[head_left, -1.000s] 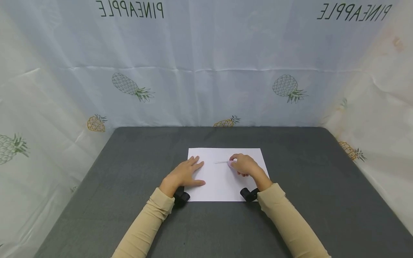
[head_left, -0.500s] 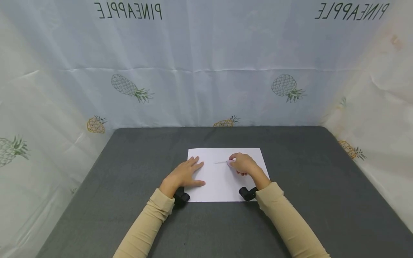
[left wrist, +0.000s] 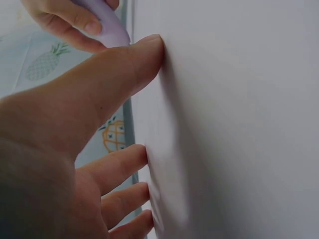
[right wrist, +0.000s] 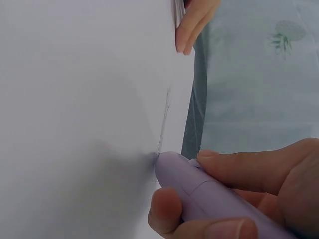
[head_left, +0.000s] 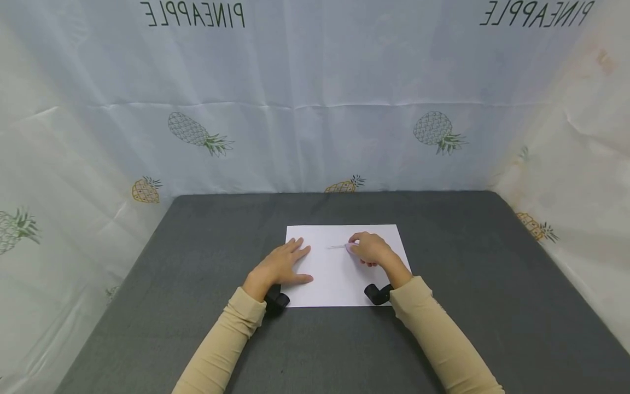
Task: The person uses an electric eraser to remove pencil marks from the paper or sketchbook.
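Before us, at two o'clock on white paper (head_left: 334, 284), a right hand (head_left: 372, 249) grips a purple tool (right wrist: 204, 191) while the left hand (head_left: 279, 265), spread wide, rests at nine.

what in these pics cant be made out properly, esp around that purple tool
- Back end of the purple tool: right wrist view, cut off by the bottom edge; head view, hidden by the right hand.
- Tip of the purple tool: right wrist view, blurred in shadow.
- Thin lines: right wrist view, too faint to tell drawn from cut.
- Left black wrist device: head view, partly hidden by the left wrist.
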The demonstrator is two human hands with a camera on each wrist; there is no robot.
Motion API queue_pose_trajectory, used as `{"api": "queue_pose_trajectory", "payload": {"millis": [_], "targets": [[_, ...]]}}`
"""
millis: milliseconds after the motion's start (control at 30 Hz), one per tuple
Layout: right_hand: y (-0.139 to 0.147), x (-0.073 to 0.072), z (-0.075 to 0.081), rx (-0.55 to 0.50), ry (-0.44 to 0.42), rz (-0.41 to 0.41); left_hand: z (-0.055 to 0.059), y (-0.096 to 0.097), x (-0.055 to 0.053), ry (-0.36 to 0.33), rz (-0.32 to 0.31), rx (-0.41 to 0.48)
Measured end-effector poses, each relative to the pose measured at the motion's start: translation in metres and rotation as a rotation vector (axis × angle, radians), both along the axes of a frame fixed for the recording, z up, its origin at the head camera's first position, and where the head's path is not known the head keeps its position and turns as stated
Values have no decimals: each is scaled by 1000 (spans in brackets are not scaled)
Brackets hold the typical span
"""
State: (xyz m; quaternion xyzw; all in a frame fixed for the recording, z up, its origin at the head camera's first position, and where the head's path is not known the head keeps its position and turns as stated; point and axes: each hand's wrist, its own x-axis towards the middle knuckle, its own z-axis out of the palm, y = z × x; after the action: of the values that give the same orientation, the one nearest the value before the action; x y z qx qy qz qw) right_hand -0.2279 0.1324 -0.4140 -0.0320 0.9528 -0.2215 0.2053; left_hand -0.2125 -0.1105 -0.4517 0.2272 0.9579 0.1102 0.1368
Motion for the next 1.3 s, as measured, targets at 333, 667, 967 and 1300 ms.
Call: {"api": "queue_pose_trajectory", "payload": {"millis": [333,667,967,1300], "targets": [[3,2,3,1,-21,-8,3,1,0,-2,-12,4],[2,0,2,1,-23,-2,3,1,-1,-5,-7,7],[0,-2,0,1,-2,1,0,0,-2,-5,-8,6],[2,1,0,4,-32,0,1,0,0,-6,-10,17]]}}
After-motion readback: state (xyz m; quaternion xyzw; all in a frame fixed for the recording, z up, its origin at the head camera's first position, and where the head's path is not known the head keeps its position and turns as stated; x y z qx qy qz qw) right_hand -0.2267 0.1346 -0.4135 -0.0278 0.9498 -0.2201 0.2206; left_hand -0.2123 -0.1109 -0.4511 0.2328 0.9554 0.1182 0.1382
